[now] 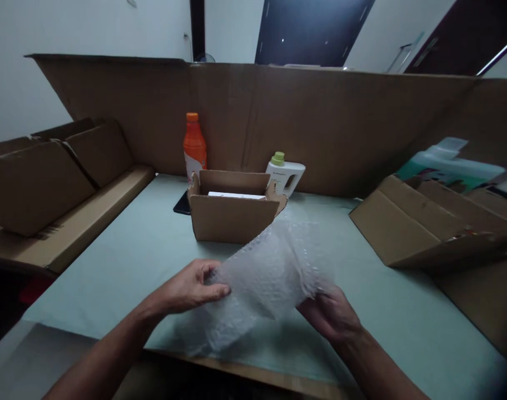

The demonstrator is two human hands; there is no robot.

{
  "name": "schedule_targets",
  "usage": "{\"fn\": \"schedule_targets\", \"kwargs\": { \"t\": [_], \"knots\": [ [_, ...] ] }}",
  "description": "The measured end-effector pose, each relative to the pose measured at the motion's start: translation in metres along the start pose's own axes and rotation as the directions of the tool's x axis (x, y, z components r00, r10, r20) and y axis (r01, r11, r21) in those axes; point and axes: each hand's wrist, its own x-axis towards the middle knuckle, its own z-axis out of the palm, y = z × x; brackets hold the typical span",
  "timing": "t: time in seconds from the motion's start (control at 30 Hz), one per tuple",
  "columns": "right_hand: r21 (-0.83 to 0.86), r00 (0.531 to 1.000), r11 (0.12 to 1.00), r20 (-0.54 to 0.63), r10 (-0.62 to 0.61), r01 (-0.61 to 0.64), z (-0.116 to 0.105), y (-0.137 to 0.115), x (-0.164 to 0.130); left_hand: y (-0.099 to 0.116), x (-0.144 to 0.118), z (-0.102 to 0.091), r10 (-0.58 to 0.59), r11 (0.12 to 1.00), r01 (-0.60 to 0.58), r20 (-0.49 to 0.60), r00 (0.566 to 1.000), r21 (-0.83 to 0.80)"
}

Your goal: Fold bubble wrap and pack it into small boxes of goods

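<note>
The left hand (197,286) and right hand (331,311) pinch bubble wrap (264,272) between them, its length slanting away rightward, the cardboard box (232,216) beyond.

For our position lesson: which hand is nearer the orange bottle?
Left. The left hand is in front of the orange bottle; the right hand is farther off, more rightward.

Your bubble wrap (264,275): translucent plastic, bumpy, slight sheen. Small box (232,218) in front of you: matt cardboard. You've also got smooth plastic on orange bottle (194,143) and white jug (277,173); table cover (124,261) looks matt.
</note>
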Motion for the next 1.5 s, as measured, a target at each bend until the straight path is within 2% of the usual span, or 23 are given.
{"fn": "schedule_targets", "kwargs": {
  "t": [0.1, 0.17, 0.2, 0.27, 0.3, 0.33, 0.4, 0.43, 0.5, 0.57, 0.6, 0.67, 0.7, 0.77, 0.87, 0.93, 1.0, 1.07, 1.13, 1.2, 1.3, 1.4, 1.5],
  "knots": [
    [0.12, 0.964, 0.957, 0.008, 0.265, -0.264, -0.011, 0.017, -0.01, -0.02, 0.007, -0.026, -0.102, 0.948, 0.129, -0.106, 0.989, 0.292],
    [0.038, 0.931, 0.934, -0.066, 0.358, -0.356, -0.026, 0.023, -0.023, -0.035, 0.008, -0.04, -0.118, 0.883, 0.207, -0.228, 0.967, 0.421],
    [-0.043, 0.928, 0.932, -0.12, 0.353, -0.36, -0.032, 0.023, -0.03, -0.041, 0.006, -0.045, -0.1, 0.852, 0.233, -0.291, 0.951, 0.468],
    [-0.244, 0.949, 0.925, -0.199, 0.245, -0.29, -0.038, 0.018, -0.041, -0.049, -0.001, -0.046, 0.017, 0.761, 0.247, -0.398, 0.917, 0.6],
    [-0.342, 0.967, 0.913, -0.196, 0.162, -0.222, -0.035, 0.014, -0.044, -0.05, -0.005, -0.042, 0.109, 0.695, 0.235, -0.422, 0.9, 0.68],
    [-0.426, 0.985, 0.895, -0.157, 0.068, -0.13, -0.028, 0.009, -0.043, -0.051, -0.009, -0.035, 0.2, 0.628, 0.206, -0.412, 0.889, 0.75],
    [-0.543, 0.991, 0.83, 0.034, -0.128, 0.126, 0.0, 0.003, -0.032, -0.052, -0.013, -0.017, 0.32, 0.541, 0.103, -0.318, 0.892, 0.835],
    [-0.57, 0.964, 0.778, 0.161, -0.21, 0.264, 0.019, 0.002, -0.022, -0.053, -0.013, -0.007, 0.347, 0.519, 0.046, -0.26, 0.901, 0.854],
    [-0.593, 0.872, 0.645, 0.399, -0.284, 0.482, 0.055, 0.006, 0.003, -0.058, -0.011, 0.01, 0.347, 0.501, -0.037, -0.161, 0.924, 0.865],
    [-0.634, 0.805, 0.511, 0.542, -0.243, 0.581, 0.079, 0.018, 0.027, -0.066, -0.008, 0.019, 0.311, 0.512, -0.057, -0.123, 0.942, 0.857],
    [-0.656, 0.787, 0.455, 0.58, -0.207, 0.603, 0.083, 0.026, 0.036, -0.071, -0.007, 0.021, 0.295, 0.528, -0.06, -0.117, 0.948, 0.847],
    [-0.699, 0.786, 0.377, 0.598, -0.158, 0.608, 0.071, 0.043, 0.045, -0.079, -0.008, 0.019, 0.284, 0.566, -0.062, -0.124, 0.951, 0.822],
    [-0.727, 0.804, 0.354, 0.575, -0.154, 0.588, 0.057, 0.051, 0.045, -0.082, -0.01, 0.018, 0.287, 0.581, -0.059, -0.136, 0.948, 0.812],
    [-0.803, 0.868, 0.33, 0.468, -0.17, 0.497, 0.021, 0.063, 0.041, -0.086, -0.012, 0.017, 0.29, 0.603, -0.049, -0.161, 0.943, 0.796],
    [-0.888, 0.947, 0.343, 0.25, -0.199, 0.307, -0.025, 0.069, 0.033, -0.09, -0.014, 0.017, 0.29, 0.625, -0.062, -0.158, 0.944, 0.779],
    [-0.895, 0.966, 0.38, 0.167, -0.198, 0.233, -0.034, 0.068, 0.035, -0.092, -0.015, 0.017, 0.312, 0.629, -0.079, -0.158, 0.937, 0.773],
    [-0.887, 0.973, 0.42, 0.117, -0.197, 0.192, -0.027, 0.067, 0.044, -0.095, -0.02, 0.013, 0.351, 0.614, -0.043, -0.223, 0.91, 0.788],
    [-0.871, 0.977, 0.464, 0.071, -0.2, 0.158, -0.014, 0.067, 0.057, -0.101, -0.029, 0.007, 0.372, 0.587, 0.079, -0.355, 0.858, 0.806],
    [-0.837, 0.98, 0.528, 0.042, -0.197, 0.142, -0.002, 0.066, 0.069, -0.107, -0.04, -0.001, 0.337, 0.558, 0.237, -0.478, 0.811, 0.795],
    [-0.798, 0.981, 0.582, 0.052, -0.189, 0.154, 0.005, 0.064, 0.071, -0.113, -0.049, -0.008, 0.269, 0.541, 0.345, -0.547, 0.793, 0.767],
    [-0.742, 0.988, 0.658, 0.038, -0.148, 0.127, 0.004, 0.057, 0.054, -0.11, -0.053, -0.016, 0.185, 0.557, 0.372, -0.548, 0.816, 0.742],
    [-0.614, 0.998, 0.788, -0.024, -0.065, 0.037, -0.003, 0.051, 0.025, -0.092, -0.043, -0.023, 0.09, 0.565, 0.344, -0.47, 0.878, 0.75],
    [-0.532, 1.0, 0.846, -0.021, 0.02, -0.028, -0.011, 0.05, 0.004, -0.072, -0.026, -0.031, 0.007, 0.488, 0.331, -0.382, 0.924, 0.808]
  ]
}}
